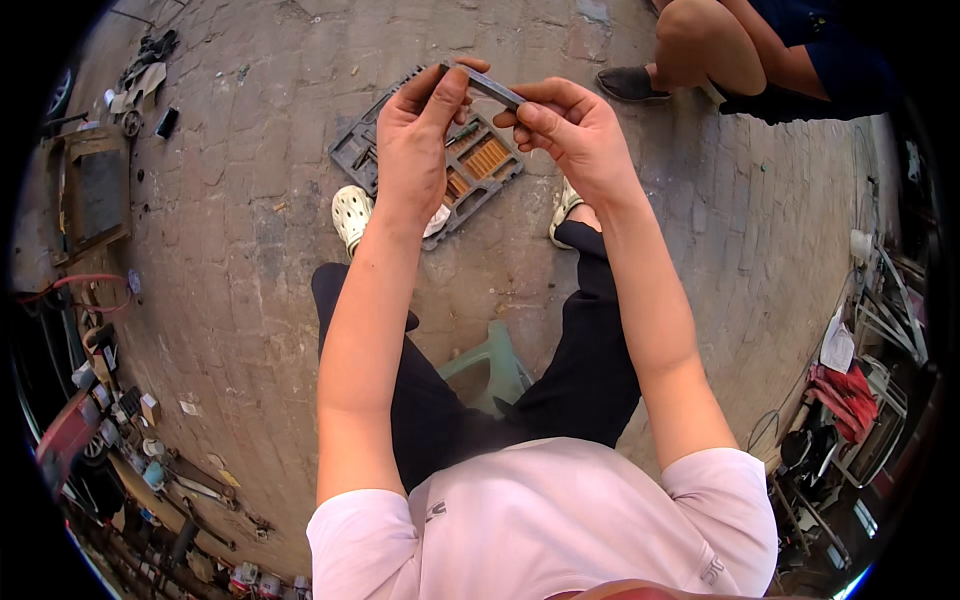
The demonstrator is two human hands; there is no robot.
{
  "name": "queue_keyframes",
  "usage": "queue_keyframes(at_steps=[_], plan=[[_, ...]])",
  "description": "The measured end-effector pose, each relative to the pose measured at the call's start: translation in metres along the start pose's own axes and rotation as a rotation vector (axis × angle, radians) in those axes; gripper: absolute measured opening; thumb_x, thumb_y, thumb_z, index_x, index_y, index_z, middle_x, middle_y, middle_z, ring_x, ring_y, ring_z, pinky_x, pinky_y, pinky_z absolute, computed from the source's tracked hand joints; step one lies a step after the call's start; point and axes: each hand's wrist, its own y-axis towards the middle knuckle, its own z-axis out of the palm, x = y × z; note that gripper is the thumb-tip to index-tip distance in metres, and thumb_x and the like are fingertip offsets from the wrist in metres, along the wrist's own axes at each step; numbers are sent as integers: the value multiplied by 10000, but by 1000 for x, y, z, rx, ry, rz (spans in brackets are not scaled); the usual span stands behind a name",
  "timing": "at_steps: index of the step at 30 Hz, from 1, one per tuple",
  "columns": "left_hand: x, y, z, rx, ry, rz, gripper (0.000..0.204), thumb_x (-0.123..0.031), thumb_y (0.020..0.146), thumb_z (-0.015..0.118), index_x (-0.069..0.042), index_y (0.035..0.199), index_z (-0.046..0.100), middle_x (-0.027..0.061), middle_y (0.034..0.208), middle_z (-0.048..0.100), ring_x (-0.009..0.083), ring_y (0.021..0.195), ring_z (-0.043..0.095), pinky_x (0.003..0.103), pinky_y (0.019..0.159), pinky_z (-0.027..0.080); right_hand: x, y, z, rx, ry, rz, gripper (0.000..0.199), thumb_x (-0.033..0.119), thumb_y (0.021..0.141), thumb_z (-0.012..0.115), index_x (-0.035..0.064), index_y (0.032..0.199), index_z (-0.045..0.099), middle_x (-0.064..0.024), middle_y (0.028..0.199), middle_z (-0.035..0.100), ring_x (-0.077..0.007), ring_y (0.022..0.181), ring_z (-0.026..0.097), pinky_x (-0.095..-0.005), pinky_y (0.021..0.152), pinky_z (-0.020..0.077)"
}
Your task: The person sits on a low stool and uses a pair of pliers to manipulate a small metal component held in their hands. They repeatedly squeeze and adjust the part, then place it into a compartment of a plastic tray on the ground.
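Note:
A short, dark grey metal bar (493,88) with flat sides is stretched between my two hands, out in front of me. My left hand (422,135) is closed around its left end, thumb pressed on top. Between thumb and fingers, my right hand (572,128) pinches the right end. What the left fingers cover of the bar is hidden. Below, on the brick floor, lies an open grey plastic tool case (508,172). Orange-brown inserts (487,158) fill some of its compartments, and slim metal tools rest in others. My left hand and wrist hide part of the case.
A green plastic stool (500,365) shows between my legs. Someone in a dark shoe (632,84) crouches at the far right. Tools and clutter line the left side, with a metal box (95,190). Metal frames and a red cloth (843,400) lie at right.

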Motion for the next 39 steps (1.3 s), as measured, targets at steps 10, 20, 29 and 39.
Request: queue_keyframes(at_steps=[10,20,29,39], plan=[[-5,9,-17,239,-278,-447,237,-300,965,575,-87,872,625,25,814,629,110,703,592,246,590,483,-30,4,28,164,-300,-262,335,-49,853,668,-17,1169,563,-83,1009,670,-141,937,656,-261,822,533],[-34,-12,-37,-92,403,-225,220,-237,919,659,-20,952,660,9,803,628,93,702,579,251,634,473,-39,17,40,85,-207,123,143,168,995,527,59,1069,470,25,747,496,-46,592,457,-200,507,359],[-55,-12,-123,-554,6,10,147,-158,884,623,-45,958,682,3,794,615,111,712,554,220,637,414,-130,10,-21,-228,-74,639,358,250,1046,386,-30,1180,565,-13,837,550,-94,655,432,-221,609,442],[-68,-8,-125,-623,-169,40,120,-117,884,595,-36,923,674,13,777,633,100,696,569,224,628,414,-181,-21,-64,-257,526,721,355,256,1045,375,2,1258,501,-133,1181,583,-261,1052,564,-385,943,480]])
